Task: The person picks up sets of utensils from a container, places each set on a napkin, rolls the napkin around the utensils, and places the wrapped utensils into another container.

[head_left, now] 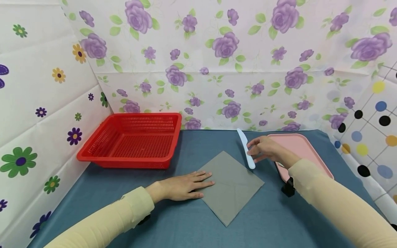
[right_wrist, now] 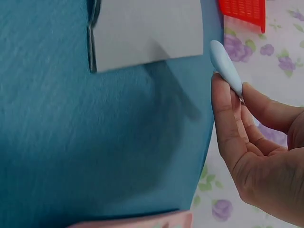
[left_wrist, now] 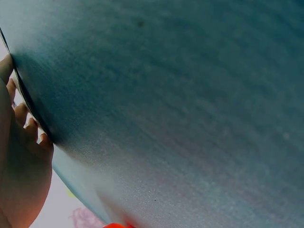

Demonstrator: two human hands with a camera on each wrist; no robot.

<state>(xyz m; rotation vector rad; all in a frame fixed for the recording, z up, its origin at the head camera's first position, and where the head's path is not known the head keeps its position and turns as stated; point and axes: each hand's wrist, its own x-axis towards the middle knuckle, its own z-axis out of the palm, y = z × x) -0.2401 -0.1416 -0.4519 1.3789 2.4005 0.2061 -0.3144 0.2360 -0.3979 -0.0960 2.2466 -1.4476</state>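
Note:
A pale blue plastic knife is pinched between the thumb and fingers of my right hand, raised over the cloth to the right of a folded grey napkin. In the right wrist view the knife's handle sticks out past the fingertips. My left hand lies flat with its fingers spread, the fingertips resting on the napkin's left corner. The napkin sits as a diamond on the table. In the left wrist view only part of the left hand shows at the edge.
A red plastic basket stands at the back left. At the right lies a pink tray, partly hidden by the right forearm. A blue cloth covers the table; flowered sheets hang behind it.

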